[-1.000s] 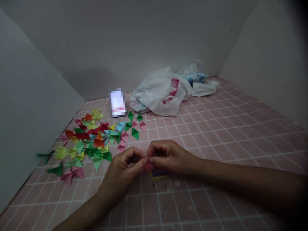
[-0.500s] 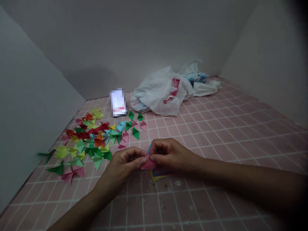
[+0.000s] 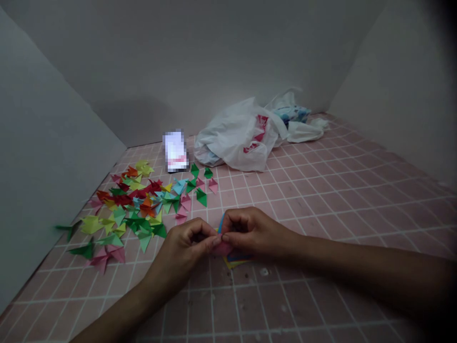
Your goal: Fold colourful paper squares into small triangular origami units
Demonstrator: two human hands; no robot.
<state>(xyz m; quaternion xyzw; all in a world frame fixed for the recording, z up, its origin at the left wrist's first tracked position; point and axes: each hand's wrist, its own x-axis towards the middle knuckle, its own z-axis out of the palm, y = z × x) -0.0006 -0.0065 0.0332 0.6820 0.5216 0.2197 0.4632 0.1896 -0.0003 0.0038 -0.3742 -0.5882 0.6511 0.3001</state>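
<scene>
Between my two hands is a small piece of pink paper (image 3: 223, 249), mostly covered by my fingers. My left hand (image 3: 193, 240) pinches its left side with thumb and forefinger. My right hand (image 3: 250, 231) grips the right side the same way, its fingertips meeting those of the left. Beneath the hands lie blue and yellow paper sheets (image 3: 233, 263), of which only the edges show. To the left spreads a group of folded paper cranes (image 3: 137, 222) in green, pink, red, orange, yellow and light blue.
A lit phone (image 3: 175, 151), its screen blurred, leans upright behind the cranes. A white plastic bag (image 3: 235, 136) with red print lies near the back wall, beside a blue patterned packet (image 3: 293, 114). Pink tiled-pattern surface (image 3: 339, 190) runs between grey walls (image 3: 32, 157).
Both hands stay in nearly the same place. The pink paper has tilted slightly and less of it shows below the fingertips.
</scene>
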